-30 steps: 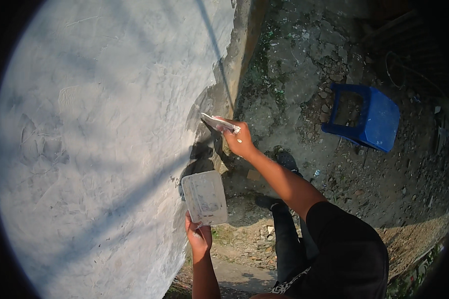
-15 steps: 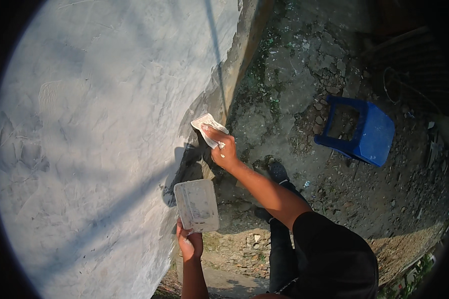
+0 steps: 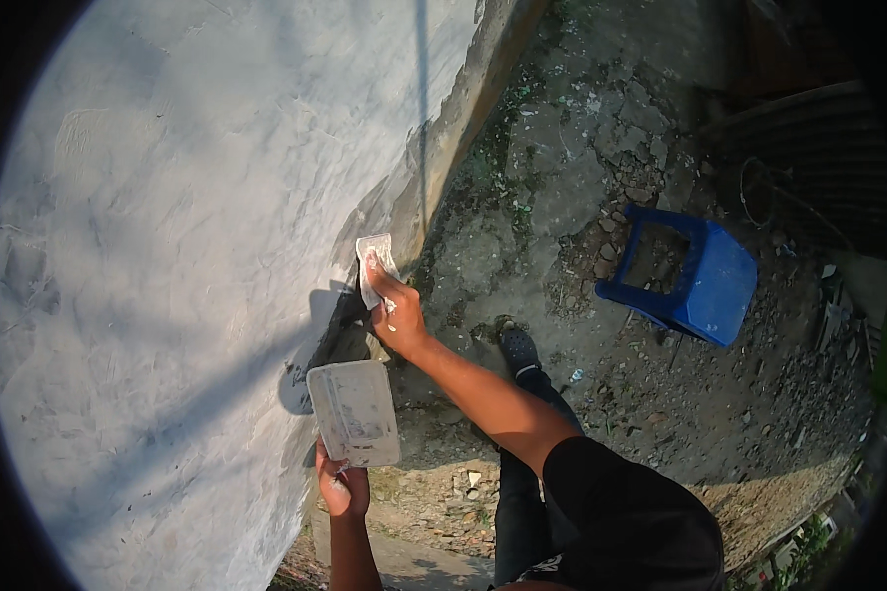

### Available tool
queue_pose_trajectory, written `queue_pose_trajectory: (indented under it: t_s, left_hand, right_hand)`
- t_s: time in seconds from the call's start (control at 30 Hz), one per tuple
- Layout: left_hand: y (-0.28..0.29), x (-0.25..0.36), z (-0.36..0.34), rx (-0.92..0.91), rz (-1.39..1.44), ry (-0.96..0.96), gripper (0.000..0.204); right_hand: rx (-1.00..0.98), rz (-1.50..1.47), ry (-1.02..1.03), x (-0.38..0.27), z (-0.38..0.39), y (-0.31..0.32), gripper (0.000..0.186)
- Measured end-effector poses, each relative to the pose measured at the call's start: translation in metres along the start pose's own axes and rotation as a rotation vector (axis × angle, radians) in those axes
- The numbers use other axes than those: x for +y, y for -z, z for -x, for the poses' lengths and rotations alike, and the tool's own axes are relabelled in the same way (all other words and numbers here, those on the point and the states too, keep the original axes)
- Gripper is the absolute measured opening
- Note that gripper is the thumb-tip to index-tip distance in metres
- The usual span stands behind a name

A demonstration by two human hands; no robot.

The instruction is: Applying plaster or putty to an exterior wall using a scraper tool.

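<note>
Grey, smooth plaster covers the wall (image 3: 168, 246) that fills the space to the left of both hands, with faint trowel marks and long shadow bands across it. The right hand (image 3: 396, 320) is closed around a small flat trowel (image 3: 373, 264), its pale, plaster-smeared blade held up against the wall's lower edge just above the fingers. The right forearm runs down and to the right from there into a dark sleeve (image 3: 621, 512).

Below and slightly left of the right hand, the left hand (image 3: 343, 488) grips the handle of a rectangular plaster board (image 3: 355, 412), a flat pale plate coated with dried grey smears. The board stands just above the left fist and close under the right wrist, near the wall but, as far as can be told, not touching it. Its shadow falls on the plaster just to its left.

To the right of the right forearm, the person's dark shoe (image 3: 519, 350) rests on rough ground (image 3: 581, 177) of dirt, broken stones and patches of green growth. Well to the right of both hands a blue plastic stool (image 3: 705, 291) lies tipped on this ground, its hollow underside showing. A strip of concrete (image 3: 414, 557) runs beside the left forearm at the wall's foot.
</note>
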State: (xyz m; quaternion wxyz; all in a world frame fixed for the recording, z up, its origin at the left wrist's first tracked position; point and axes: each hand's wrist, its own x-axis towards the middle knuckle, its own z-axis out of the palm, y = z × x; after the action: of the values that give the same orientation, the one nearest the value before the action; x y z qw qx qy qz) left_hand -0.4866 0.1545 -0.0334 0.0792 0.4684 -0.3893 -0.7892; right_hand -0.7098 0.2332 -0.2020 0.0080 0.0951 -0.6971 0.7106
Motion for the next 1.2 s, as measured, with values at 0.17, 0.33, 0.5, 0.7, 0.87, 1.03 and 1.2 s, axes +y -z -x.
queue_pose_trajectory:
  t_s: [0.17,0.33,0.5,0.7,0.87,1.03,1.2]
  left_hand:
    - [0.007,-0.002,-0.011,-0.084,-0.010,-0.029,0.059]
    - [-0.021,-0.016,-0.017,-0.131,0.066,-0.014,0.057]
    - [-0.006,0.000,-0.003,-0.132,0.071,-0.042,0.058]
    - [-0.013,0.009,-0.002,-0.124,0.103,-0.002,0.059]
    - [-0.013,0.038,0.005,-0.078,0.109,-0.016,0.059]
    - [-0.033,0.039,0.001,-0.158,0.044,-0.044,0.053]
    - [-0.029,0.043,0.013,-0.165,0.015,-0.025,0.051]
  right_hand:
    - [-0.067,-0.009,-0.059,0.029,-0.022,0.079,0.045]
    - [0.300,-0.333,-0.222,0.060,-0.129,0.111,0.040]
    - [0.277,-0.140,-0.111,0.024,-0.108,0.051,0.040]
    - [-0.149,-0.052,0.054,-0.008,-0.010,0.049,0.048]
    - [-0.117,-0.078,-0.096,-0.024,-0.040,0.077,0.043]
    - [0.205,-0.167,-0.164,-0.009,-0.082,0.080,0.049]
    - [0.283,0.022,0.161,-0.034,-0.061,0.031,0.051]
